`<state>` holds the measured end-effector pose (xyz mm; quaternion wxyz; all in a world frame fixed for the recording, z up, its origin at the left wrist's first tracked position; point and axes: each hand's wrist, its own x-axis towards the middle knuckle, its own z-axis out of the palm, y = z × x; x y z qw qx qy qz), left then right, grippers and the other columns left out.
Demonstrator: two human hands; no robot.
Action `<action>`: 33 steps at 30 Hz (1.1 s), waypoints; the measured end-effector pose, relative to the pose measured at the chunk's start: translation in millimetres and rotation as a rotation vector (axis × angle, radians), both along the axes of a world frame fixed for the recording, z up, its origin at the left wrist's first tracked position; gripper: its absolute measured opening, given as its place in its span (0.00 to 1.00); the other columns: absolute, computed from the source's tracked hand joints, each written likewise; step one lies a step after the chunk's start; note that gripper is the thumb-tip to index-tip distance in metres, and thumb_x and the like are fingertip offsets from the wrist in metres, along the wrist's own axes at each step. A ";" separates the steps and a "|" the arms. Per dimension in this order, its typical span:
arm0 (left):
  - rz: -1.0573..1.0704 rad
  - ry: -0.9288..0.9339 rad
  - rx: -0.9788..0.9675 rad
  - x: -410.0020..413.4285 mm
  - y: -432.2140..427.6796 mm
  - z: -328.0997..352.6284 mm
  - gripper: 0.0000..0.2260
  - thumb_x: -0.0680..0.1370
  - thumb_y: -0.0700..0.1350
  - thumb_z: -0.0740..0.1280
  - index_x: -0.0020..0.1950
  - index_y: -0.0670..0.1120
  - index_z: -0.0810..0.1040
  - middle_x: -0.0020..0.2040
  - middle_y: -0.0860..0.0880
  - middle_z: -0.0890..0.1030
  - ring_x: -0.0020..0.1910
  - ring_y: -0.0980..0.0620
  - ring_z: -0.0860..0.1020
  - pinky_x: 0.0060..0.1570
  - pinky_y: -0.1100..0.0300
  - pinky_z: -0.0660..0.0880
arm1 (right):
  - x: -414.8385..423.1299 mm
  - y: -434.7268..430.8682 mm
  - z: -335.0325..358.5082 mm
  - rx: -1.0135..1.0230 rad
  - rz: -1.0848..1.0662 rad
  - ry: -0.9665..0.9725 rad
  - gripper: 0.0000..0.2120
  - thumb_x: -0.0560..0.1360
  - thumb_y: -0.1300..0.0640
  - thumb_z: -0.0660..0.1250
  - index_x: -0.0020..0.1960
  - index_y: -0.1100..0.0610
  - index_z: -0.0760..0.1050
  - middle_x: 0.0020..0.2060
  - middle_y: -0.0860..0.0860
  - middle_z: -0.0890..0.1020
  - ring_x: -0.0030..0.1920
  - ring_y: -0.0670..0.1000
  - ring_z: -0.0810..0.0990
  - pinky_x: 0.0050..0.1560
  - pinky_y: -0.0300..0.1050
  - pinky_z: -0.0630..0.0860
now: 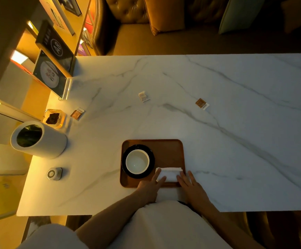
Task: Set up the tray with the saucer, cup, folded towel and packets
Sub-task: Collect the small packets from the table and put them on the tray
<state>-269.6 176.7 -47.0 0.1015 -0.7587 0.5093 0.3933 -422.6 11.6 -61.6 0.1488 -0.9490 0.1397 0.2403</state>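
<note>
**Tray set-up: towel stage**

Tray [171,150], near centre: cup [137,161] on saucer [151,155], left half. Folded towel [169,174], near right corner; my left hand [150,187] and right hand [191,186] press it flat, fingers spread, gripping nothing. Outstanding: three packets, far on the table [235,123] — white packet [144,96], right brown packet [202,103], left brown packet [77,113]. Next move probably calls for a far reach.

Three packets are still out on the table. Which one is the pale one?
The middle packet, straight beyond the tray. It is whitish, while the left packet by the glass dish and the right packet are brown.
</note>
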 end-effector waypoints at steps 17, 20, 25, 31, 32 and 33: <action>0.039 -0.081 -0.249 12.9 -11.2 44.2 0.17 0.82 0.49 0.55 0.68 0.45 0.68 0.64 0.41 0.76 0.59 0.39 0.77 0.54 0.46 0.73 | 25.8 -10.9 11.1 0.134 -0.244 -0.188 0.18 0.79 0.58 0.61 0.68 0.56 0.72 0.69 0.56 0.73 0.72 0.56 0.67 0.71 0.46 0.64; 0.121 -0.157 -0.467 27.1 -15.7 58.4 0.14 0.81 0.50 0.55 0.61 0.47 0.74 0.60 0.46 0.79 0.61 0.43 0.76 0.61 0.48 0.69 | 45.9 -14.9 21.6 0.157 -0.326 -0.334 0.14 0.77 0.58 0.65 0.62 0.58 0.77 0.60 0.57 0.79 0.63 0.56 0.76 0.66 0.48 0.70; 0.336 -0.262 -0.420 76.0 -5.9 76.0 0.26 0.79 0.65 0.49 0.75 0.58 0.60 0.79 0.49 0.57 0.79 0.40 0.47 0.70 0.31 0.34 | 104.7 -20.6 46.2 0.127 -0.284 -0.390 0.20 0.77 0.50 0.65 0.68 0.53 0.72 0.64 0.53 0.76 0.66 0.52 0.73 0.66 0.47 0.71; 0.600 -0.276 -0.251 153.5 28.7 71.0 0.33 0.75 0.71 0.46 0.78 0.60 0.49 0.81 0.47 0.45 0.78 0.38 0.37 0.69 0.28 0.33 | 190.4 -17.3 72.9 0.140 -0.158 -0.339 0.25 0.77 0.45 0.63 0.72 0.51 0.66 0.70 0.52 0.71 0.72 0.51 0.66 0.70 0.47 0.68; 0.628 -0.282 -0.228 165.3 37.6 68.4 0.33 0.75 0.71 0.45 0.78 0.60 0.48 0.81 0.47 0.44 0.78 0.38 0.37 0.68 0.28 0.34 | 204.8 -14.7 76.1 0.144 -0.142 -0.332 0.25 0.77 0.44 0.62 0.72 0.51 0.66 0.71 0.53 0.70 0.72 0.52 0.66 0.70 0.47 0.68; 0.660 -0.286 -0.205 176.9 46.7 65.6 0.33 0.76 0.71 0.45 0.78 0.60 0.47 0.81 0.47 0.44 0.78 0.38 0.37 0.68 0.28 0.34 | 219.2 -11.9 78.6 0.145 -0.124 -0.322 0.25 0.77 0.44 0.62 0.72 0.51 0.66 0.71 0.53 0.70 0.73 0.52 0.65 0.70 0.48 0.68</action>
